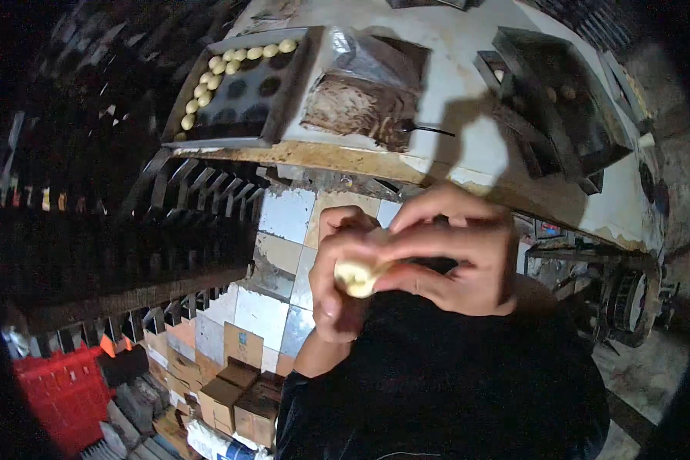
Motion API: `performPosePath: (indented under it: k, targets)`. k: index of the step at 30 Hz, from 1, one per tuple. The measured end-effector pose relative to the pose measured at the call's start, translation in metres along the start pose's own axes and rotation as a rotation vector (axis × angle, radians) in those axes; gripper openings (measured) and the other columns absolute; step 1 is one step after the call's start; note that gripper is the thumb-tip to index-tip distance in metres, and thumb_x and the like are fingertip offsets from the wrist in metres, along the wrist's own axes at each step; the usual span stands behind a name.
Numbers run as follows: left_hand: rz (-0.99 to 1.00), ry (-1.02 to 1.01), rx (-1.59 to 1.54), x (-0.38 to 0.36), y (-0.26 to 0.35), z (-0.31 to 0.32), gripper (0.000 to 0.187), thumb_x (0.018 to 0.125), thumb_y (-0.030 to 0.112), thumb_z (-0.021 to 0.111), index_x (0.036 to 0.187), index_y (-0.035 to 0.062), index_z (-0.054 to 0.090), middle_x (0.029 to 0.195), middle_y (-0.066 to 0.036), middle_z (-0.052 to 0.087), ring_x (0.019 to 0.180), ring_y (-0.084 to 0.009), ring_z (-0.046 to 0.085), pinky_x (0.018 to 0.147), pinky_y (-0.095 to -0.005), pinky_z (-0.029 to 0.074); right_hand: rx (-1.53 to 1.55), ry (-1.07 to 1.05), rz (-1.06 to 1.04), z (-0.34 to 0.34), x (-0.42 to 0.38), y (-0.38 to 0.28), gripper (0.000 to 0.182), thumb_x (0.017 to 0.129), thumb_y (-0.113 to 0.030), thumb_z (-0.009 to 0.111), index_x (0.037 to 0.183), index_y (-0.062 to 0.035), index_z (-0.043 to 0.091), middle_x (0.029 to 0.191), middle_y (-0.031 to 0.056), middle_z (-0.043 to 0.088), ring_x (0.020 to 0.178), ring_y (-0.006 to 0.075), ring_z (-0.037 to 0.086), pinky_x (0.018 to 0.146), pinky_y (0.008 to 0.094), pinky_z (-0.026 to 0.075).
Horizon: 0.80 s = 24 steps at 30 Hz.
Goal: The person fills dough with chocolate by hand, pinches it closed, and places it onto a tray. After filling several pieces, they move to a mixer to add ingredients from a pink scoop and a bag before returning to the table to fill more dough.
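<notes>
Dough (354, 280) in fingers (429, 244); stained table (454, 50); tiled floor (262, 313).

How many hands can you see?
2. The left hand is near the middle, holding a pale dough piece. The right hand is just to its right, with fingertips at the dough. No others show, but dark areas could hide some.
</notes>
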<state>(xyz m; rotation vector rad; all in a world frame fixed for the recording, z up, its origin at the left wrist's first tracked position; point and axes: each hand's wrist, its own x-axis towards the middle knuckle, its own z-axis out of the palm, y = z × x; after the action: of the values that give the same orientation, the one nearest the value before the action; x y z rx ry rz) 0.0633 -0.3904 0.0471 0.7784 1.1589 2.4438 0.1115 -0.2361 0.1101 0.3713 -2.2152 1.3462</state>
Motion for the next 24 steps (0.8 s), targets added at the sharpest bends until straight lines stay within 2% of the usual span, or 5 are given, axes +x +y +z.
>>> performPosePath:
  k: [3,7,15,18,24]
  targets:
    - [0.259,-0.168,0.370,0.032,-0.037,0.022,0.056,0.099,0.053,0.024,0.092,0.0150,0.064,0.105,-0.013,0.041,0.096,-0.0259,0.046,0.089,-0.0416,0.043,0.249,0.047,0.307,-0.045,-0.010,0.016,0.030,0.065,-0.011,0.084,0.089,-0.0022,0.070,0.086,0.0086,0.065,0.070,0.0143,0.063,0.061,0.0254,0.050]
    - [0.380,-0.147,0.314,0.078,-0.097,0.091,0.031,0.087,0.042,0.063,0.102,0.0162,0.056,0.105,-0.013,0.040,0.092,-0.0233,0.045,0.079,-0.0465,0.056,0.249,0.250,0.028,-0.108,-0.038,0.058,0.028,0.070,0.004,0.073,0.097,-0.0027,0.069,0.082,0.0125,0.066,0.072,0.0203,0.066,0.062,0.0287,0.051]
    - [0.166,-0.264,0.210,0.147,-0.199,0.231,0.093,0.056,0.052,0.087,0.120,-0.0031,0.046,0.101,-0.012,0.051,0.087,-0.0193,0.053,0.073,-0.0323,0.046,0.070,0.383,-0.182,-0.250,-0.090,0.119,0.021,0.082,-0.017,0.071,0.093,0.0010,0.067,0.101,0.0187,0.066,0.091,0.0280,0.068,0.084,0.0404,0.056]
    - [0.317,-0.502,0.198,0.176,-0.242,0.250,0.045,0.063,0.035,0.087,0.081,0.0011,0.064,0.083,-0.012,0.061,0.079,-0.0236,0.061,0.065,-0.0313,0.049,0.016,0.321,0.200,-0.276,-0.111,0.124,0.023,0.086,-0.020,0.065,0.093,0.0019,0.068,0.099,0.0188,0.067,0.089,0.0260,0.068,0.078,0.0356,0.053]
    - [0.129,-0.498,0.851,0.175,-0.299,0.264,0.019,0.080,0.013,0.071,0.075,0.0007,0.059,0.072,-0.011,0.062,0.060,-0.0181,0.059,0.051,-0.0305,0.043,-0.432,0.355,0.317,-0.332,-0.122,0.134,0.022,0.088,-0.009,0.058,0.104,0.0046,0.063,0.112,0.0209,0.061,0.102,0.0307,0.062,0.087,0.0379,0.050]
